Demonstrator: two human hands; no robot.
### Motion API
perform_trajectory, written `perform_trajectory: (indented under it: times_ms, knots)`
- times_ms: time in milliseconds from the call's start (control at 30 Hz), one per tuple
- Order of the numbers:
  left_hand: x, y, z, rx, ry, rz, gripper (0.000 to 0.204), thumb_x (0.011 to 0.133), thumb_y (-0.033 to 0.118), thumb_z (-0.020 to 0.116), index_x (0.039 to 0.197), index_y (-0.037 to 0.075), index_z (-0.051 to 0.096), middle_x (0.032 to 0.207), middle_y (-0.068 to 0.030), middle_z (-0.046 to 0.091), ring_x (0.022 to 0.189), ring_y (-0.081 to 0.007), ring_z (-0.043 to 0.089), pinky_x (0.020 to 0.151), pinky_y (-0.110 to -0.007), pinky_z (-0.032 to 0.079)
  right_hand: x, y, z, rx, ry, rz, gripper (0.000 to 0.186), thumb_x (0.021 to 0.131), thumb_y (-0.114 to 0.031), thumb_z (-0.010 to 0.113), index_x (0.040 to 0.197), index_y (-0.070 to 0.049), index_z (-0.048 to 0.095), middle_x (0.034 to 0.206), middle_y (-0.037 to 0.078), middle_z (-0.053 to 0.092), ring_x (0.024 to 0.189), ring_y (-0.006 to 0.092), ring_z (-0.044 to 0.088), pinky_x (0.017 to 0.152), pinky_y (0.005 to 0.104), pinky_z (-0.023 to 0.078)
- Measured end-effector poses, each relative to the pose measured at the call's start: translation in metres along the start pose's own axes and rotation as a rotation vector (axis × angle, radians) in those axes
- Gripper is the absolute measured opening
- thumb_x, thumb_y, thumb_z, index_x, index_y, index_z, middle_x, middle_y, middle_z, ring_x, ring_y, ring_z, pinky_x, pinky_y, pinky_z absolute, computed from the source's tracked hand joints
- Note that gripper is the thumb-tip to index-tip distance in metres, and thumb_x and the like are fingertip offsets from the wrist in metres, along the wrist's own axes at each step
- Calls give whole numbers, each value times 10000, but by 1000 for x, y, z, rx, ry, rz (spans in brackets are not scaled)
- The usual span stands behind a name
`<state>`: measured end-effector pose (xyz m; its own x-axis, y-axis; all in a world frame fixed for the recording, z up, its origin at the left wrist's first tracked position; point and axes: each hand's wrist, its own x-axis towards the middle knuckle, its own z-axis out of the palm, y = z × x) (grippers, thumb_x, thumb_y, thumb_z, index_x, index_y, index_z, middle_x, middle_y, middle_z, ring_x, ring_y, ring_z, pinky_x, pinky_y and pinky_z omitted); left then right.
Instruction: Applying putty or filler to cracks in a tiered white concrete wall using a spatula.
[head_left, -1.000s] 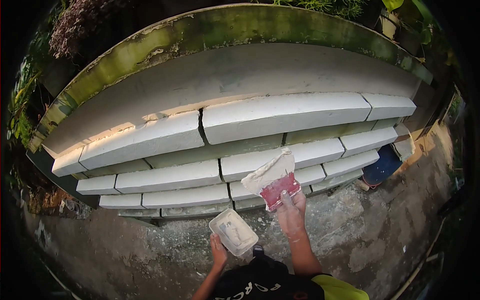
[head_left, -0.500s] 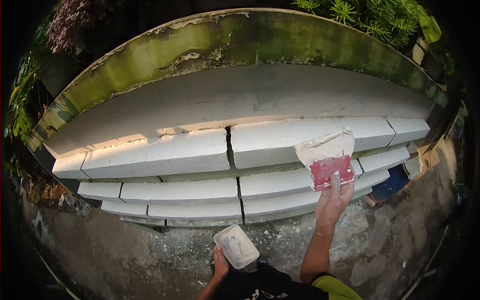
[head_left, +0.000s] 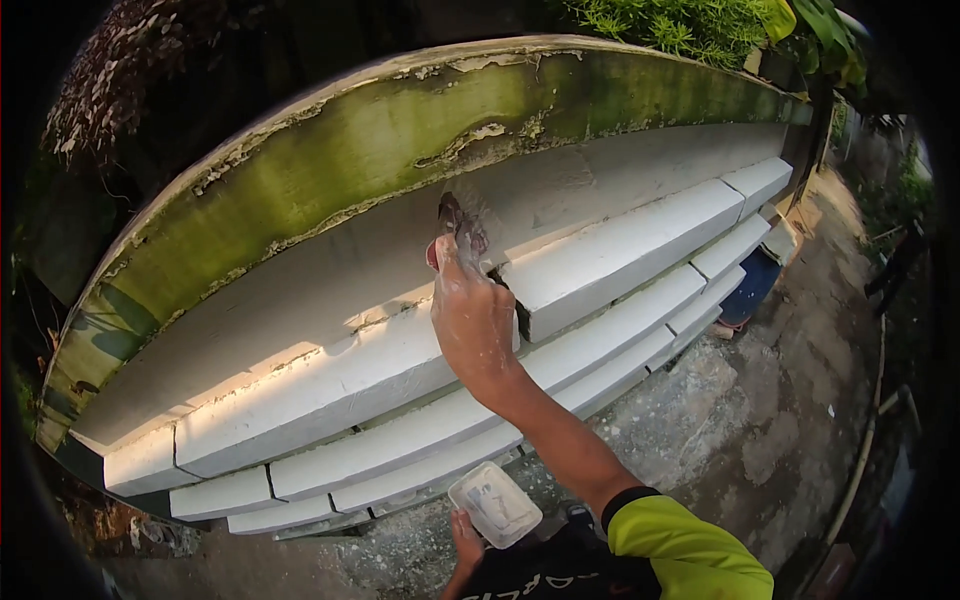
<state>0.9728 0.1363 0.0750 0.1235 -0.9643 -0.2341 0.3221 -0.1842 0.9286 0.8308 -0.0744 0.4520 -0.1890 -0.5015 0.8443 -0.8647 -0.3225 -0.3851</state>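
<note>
Red scraper (head_left: 467, 233) up at the grey wall (head_left: 350, 262), just beyond the right hand (head_left: 473, 322) pinching it (blade mostly hidden, long axis hard to read)! Lower, well apart from the wall, the left hand (head_left: 466, 541) grips a pale tub (head_left: 517, 489) by its edge.

Beyond the right hand (head_left: 472, 318), a scraper (head_left: 472, 238) is being held at the wall (head_left: 640, 160); right of the left hand (head_left: 466, 541), a tub (head_left: 518, 529).
</note>
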Motion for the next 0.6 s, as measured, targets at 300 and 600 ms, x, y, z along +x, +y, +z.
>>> perform_trajectory:
  times_ms: [300, 600]
  knots:
    - [3, 7, -62, 151, -132, 27, 404, 1040, 353, 311, 1176, 11, 477, 1106, -105, 558, 992, -178, 545, 894, -327, 442, 53, 99, -64, -187, 227, 325, 386, 805, 35, 581, 1189, 62, 558, 808, 265, 646, 775, 405, 643, 702, 437, 513]
    - [11, 7, -65, 188, -81, 61, 459, 1037, 395, 295, 1205, 3, 466, 1131, -108, 553, 1029, -190, 536, 924, -341, 436, -12, -1, -12, -7, -6, -46, 507, 782, 39, 556, 1284, 7, 492, 833, 214, 665, 656, 364, 659, 596, 415, 527]
